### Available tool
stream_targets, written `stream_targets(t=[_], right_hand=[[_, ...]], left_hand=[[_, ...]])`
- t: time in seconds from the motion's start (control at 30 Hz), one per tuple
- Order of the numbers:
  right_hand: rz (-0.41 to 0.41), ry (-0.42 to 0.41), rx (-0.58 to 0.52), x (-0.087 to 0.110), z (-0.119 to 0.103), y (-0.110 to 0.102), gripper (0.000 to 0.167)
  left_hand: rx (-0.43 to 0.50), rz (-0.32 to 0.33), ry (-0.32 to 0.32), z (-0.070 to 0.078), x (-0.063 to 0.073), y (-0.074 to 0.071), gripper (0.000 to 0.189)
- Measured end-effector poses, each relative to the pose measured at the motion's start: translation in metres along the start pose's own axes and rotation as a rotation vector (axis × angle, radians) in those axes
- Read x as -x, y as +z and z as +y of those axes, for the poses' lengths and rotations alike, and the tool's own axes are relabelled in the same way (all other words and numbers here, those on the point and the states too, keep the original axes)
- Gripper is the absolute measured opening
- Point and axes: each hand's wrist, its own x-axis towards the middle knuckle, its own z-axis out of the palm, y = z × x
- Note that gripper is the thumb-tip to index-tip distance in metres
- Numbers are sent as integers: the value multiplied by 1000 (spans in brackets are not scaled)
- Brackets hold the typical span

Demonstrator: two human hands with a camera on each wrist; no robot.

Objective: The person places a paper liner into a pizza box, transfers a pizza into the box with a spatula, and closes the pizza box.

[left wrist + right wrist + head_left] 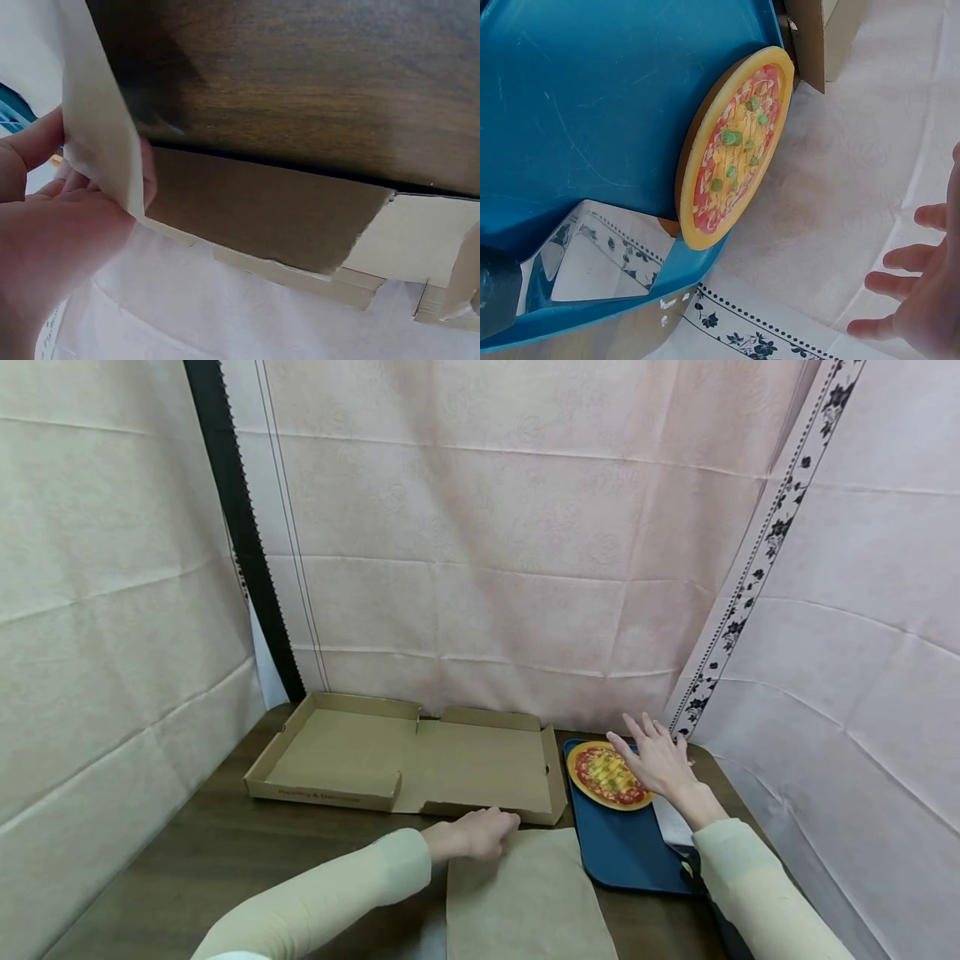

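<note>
Brown paper lies toward the counter's near edge, its far left corner pinched by the left hand. A light hold there should avoid creases, and raising the sheet slightly would likely keep it from snagging on the cardboard box along the back edge. The right hand, fingers spread and empty, hovers beside the pizza on the tray near the right edge.

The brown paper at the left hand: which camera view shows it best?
The head view: a broad surface of the brown paper is visible, though cropped below. The left wrist view shows only one part, close, held by the left hand. The right wrist view shows none.
</note>
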Motion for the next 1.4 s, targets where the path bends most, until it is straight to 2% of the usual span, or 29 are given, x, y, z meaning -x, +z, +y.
stream_targets(t=[0.13,0.23,0.43,0.57,0.67,0.8,0.9,1.4], right_hand=[[14,-6,6,0,0,-1,74],[13,-8,6,-2,0,-3,75],[5,-13,5,-3,-2,-5,75],[-9,-4,6,-2,-2,-6,75],[-19,1,4,-2,-3,-6,75],[-22,2,-1,-3,-5,-9,75],[-28,5,1,-4,-6,-11,75],[-49,17,-4,-5,-5,-11,77]], left_hand=[[88,31,47,-2,-1,-4,28],[144,57,86,-3,-1,-9,35],[240,93,151,-6,-2,-18,37],[287,98,167,-9,-3,-24,38],[298,115,179,-11,-2,-29,38],[290,170,215,-15,-2,-37,37],[290,193,210,-18,-1,-42,36],[380,284,98,-34,0,-66,20]])
